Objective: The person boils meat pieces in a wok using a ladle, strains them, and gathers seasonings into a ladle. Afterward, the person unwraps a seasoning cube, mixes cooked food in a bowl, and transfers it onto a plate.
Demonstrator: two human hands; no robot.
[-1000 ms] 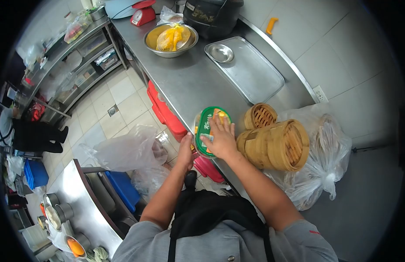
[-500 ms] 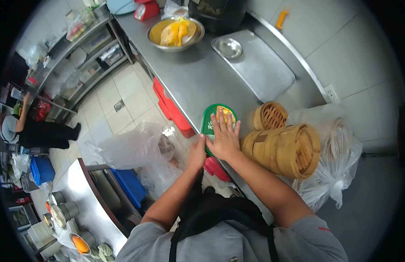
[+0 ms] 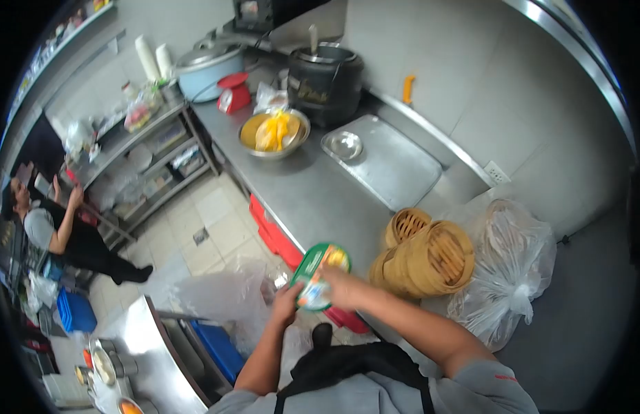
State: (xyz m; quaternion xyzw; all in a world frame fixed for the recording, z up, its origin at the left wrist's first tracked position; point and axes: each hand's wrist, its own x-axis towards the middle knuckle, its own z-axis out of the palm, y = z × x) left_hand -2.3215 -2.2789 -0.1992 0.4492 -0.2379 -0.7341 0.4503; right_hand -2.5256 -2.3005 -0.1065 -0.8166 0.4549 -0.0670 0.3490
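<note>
A tub with a green-rimmed printed lid is at the front edge of the steel counter. My left hand is closed around the tub's near left side. On the right part of the lid lies my right hand, blurred, so its fingers are hard to make out. Right of the tub stand a large stack of bamboo steamers and a small steamer.
Farther along the counter are a tray with a small dish, a metal bowl holding a yellow bag, a red scale and a black pot. A tied plastic bag lies at right. A person stands at far left.
The view has tilted up, bringing the pots and far wall into sight. The tub is turned and nearer to me. My right hand has slid toward its near right side. The other person has raised both hands.
</note>
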